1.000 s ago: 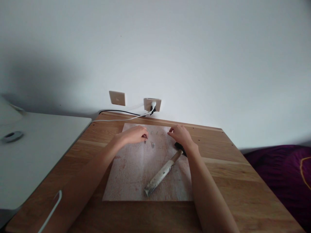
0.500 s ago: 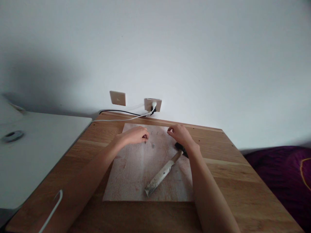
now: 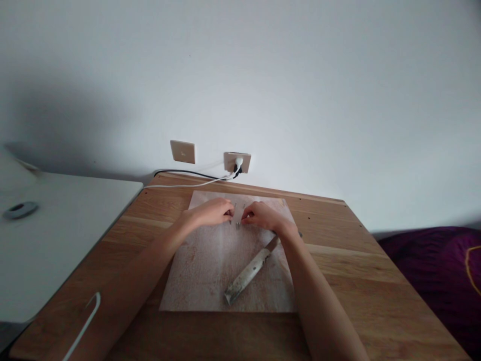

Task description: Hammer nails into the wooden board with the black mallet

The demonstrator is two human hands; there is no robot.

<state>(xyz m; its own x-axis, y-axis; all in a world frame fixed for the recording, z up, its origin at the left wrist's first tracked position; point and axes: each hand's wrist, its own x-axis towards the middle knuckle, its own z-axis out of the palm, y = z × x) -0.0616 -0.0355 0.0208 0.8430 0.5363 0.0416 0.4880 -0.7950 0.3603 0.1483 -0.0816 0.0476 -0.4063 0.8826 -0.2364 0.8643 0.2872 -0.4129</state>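
Observation:
My left hand (image 3: 218,210) is closed in a pinch over the upper part of a pale board (image 3: 203,271). A thin metal nail (image 3: 230,222) shows below its fingertips. Close by on the right is my right hand (image 3: 261,215), fingers drawn together above the board; whatever they hold, if anything, is hidden. Between the hands a short pair of metal pieces (image 3: 238,225) lies on the board, and thin nails (image 3: 235,205) stand just behind. A hammer lies slantwise, its worn handle (image 3: 248,276) toward me, its head mostly hidden by my right wrist.
The board rests on a wooden table (image 3: 349,281) against a white wall. Plugs fill a wall socket (image 3: 244,163), and a white cable (image 3: 180,186) runs left along the table's back edge. A white surface (image 3: 86,210) adjoins at left; purple fabric (image 3: 424,265) lies right.
My right hand has moved left and slightly down, closer to my left hand, with its forearm now covering the hammer's head. My left hand has shifted slightly right.

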